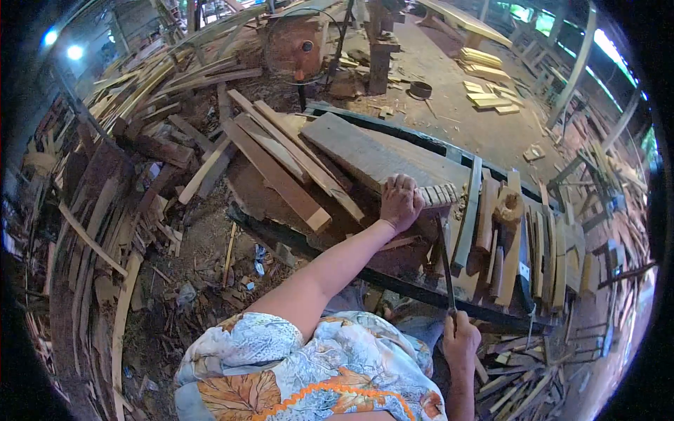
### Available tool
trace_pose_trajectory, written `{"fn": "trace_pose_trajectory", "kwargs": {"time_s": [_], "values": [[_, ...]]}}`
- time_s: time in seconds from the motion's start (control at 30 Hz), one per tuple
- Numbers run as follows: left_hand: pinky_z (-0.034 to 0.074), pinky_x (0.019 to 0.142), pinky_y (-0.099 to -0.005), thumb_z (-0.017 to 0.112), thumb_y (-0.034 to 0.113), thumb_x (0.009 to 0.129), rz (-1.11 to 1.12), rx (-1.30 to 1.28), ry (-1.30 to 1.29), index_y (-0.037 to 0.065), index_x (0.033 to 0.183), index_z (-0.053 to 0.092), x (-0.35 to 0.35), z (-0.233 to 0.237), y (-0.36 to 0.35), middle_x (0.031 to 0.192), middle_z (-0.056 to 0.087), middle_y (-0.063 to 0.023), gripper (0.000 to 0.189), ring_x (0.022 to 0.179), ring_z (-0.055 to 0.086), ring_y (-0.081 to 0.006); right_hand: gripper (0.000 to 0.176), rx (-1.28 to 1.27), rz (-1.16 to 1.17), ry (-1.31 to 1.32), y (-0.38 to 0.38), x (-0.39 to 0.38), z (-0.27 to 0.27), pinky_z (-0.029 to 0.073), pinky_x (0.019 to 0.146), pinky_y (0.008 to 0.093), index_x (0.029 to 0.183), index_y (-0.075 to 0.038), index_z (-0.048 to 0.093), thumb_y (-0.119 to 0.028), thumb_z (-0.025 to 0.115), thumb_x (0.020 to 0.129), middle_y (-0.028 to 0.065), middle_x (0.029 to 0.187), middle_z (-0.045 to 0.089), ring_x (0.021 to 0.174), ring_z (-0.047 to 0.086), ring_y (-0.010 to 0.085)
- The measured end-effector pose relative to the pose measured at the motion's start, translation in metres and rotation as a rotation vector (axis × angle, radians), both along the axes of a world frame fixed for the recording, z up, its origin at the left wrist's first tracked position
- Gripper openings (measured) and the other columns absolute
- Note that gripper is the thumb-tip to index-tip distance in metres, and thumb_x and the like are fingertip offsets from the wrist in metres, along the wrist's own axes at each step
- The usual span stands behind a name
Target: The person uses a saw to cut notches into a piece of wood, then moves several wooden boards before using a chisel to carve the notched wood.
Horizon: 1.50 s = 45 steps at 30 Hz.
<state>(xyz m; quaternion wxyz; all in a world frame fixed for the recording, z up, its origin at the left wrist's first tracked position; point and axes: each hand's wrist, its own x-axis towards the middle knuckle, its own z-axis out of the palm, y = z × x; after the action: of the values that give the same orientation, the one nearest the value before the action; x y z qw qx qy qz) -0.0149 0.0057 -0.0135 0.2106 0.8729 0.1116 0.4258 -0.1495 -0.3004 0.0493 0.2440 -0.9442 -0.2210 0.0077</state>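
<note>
My left hand (401, 202) is closed over one end of a pale wooden piece (438, 196) with a row of evenly spaced notches. That piece rests at the near end of a thick, wide plank (365, 149). My right hand (461, 338), lower down near my body, is wrapped round the end of a long, narrow, dark file-like tool (446, 263). The tool points away from me, and its far tip comes right up to the notched piece. Just right of the tool lies a greyish wooden bar (467, 214).
Several wood strips (547, 252) and a saw-like tool with a pale blade (523, 277) lie to the right. Long boards (277, 165) lie left of the plank. Scrap wood (98, 231) covers the ground at far left. A standing fan (303, 48) is beyond the bench.
</note>
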Motion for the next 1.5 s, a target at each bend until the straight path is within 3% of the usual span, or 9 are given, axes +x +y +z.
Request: {"fn": "trace_pose_trajectory", "kwargs": {"time_s": [0.1,0.17,0.23,0.33,0.57,0.97,1.17,1.3,1.5], "values": [[0.035,0.089,-0.049,0.051,0.023,0.077,-0.04,-0.03,0.034,0.007,0.093,0.049,-0.001,-0.005,0.0,0.1,0.05,-0.0152,0.023,0.101,0.045,-0.0349,0.014,0.074,-0.001,-0.031,0.003,0.007,0.006,0.044,0.057,0.045,0.088,-0.005,0.057,-0.018,0.056,0.087,0.0205,0.065,0.057,0.064,0.06,0.0392],[0.035,0.086,-0.0484,0.05,0.021,0.08,0.006,0.035,-0.152,0.008,0.089,0.049,0.004,-0.008,-0.001,0.093,0.05,-0.014,0.015,0.095,0.046,-0.0347,0.015,0.121,-0.007,-0.054,0.016,0.017,0.023,0.044,0.057,0.0452,0.093,-0.004,0.057,-0.018,0.055,0.087,0.0222,0.067,0.057,0.067,0.059,0.0408],[0.035,0.085,-0.0479,0.05,0.018,0.081,0.002,0.147,-0.175,0.008,0.09,0.049,0.0,-0.007,-0.001,0.093,0.049,-0.0138,0.013,0.094,0.046,-0.0346,0.016,0.144,-0.008,-0.201,0.033,0.039,0.015,0.045,0.058,0.0476,0.089,-0.005,0.055,-0.022,0.055,0.088,0.0199,0.067,0.059,0.064,0.06,0.0406],[0.035,0.084,-0.0471,0.05,0.016,0.081,-0.05,0.05,-0.039,0.008,0.09,0.048,-0.002,-0.005,0.001,0.093,0.049,-0.0136,0.013,0.093,0.046,-0.0343,0.02,0.134,0.022,-0.205,0.07,0.069,0.018,0.046,0.06,0.0492,0.088,-0.005,0.054,-0.025,0.054,0.088,0.0222,0.066,0.059,0.066,0.061,0.0418],[0.035,0.083,-0.0461,0.049,0.018,0.081,-0.053,-0.01,-0.137,0.007,0.09,0.047,-0.005,-0.003,-0.001,0.092,0.049,-0.0132,0.014,0.092,0.046,-0.0329,0.023,0.055,0.079,-0.226,0.121,0.104,-0.011,0.048,0.063,0.0496,0.086,-0.005,0.052,-0.028,0.053,0.089,0.0222,0.068,0.061,0.068,0.062,0.04],[0.034,0.087,-0.0489,0.05,0.022,0.08,-0.095,-0.082,-0.031,0.007,0.093,0.048,-0.005,-0.001,-0.001,0.097,0.048,-0.0152,0.02,0.097,0.044,-0.0357,0.022,-0.022,0.097,-0.121,0.12,0.099,-0.008,0.048,0.063,0.0494,0.087,-0.005,0.051,-0.028,0.052,0.089,0.0213,0.069,0.062,0.069,0.062,0.0405],[0.033,0.091,-0.0509,0.052,0.024,0.079,0.013,-0.03,-0.028,0.006,0.094,0.048,0.002,-0.006,0.001,0.099,0.048,-0.0167,0.024,0.1,0.044,-0.0373,0.016,-0.035,0.098,-0.119,0.074,0.055,-0.004,0.047,0.06,0.0492,0.093,-0.007,0.054,-0.023,0.052,0.089,0.0198,0.066,0.061,0.064,0.062,0.0389],[0.033,0.089,-0.05,0.052,0.024,0.078,-0.048,-0.091,-0.004,0.005,0.093,0.048,0.001,-0.002,0.004,0.098,0.048,-0.0168,0.024,0.1,0.044,-0.0368,0.016,-0.043,0.078,-0.032,0.042,0.039,-0.011,0.047,0.058,0.0493,0.097,-0.009,0.056,-0.023,0.052,0.089,0.019,0.066,0.061,0.064,0.062,0.0378],[0.034,0.087,-0.0478,0.052,0.024,0.079,-0.065,-0.103,-0.008,0.006,0.088,0.05,-0.001,0.003,0.0,0.096,0.05,-0.0147,0.021,0.099,0.045,-0.0344,0.018,-0.069,0.092,-0.136,0.098,0.081,0.001,0.048,0.06,0.0492,0.091,-0.007,0.054,-0.024,0.054,0.088,0.0197,0.068,0.062,0.066,0.062,0.0395]]}}
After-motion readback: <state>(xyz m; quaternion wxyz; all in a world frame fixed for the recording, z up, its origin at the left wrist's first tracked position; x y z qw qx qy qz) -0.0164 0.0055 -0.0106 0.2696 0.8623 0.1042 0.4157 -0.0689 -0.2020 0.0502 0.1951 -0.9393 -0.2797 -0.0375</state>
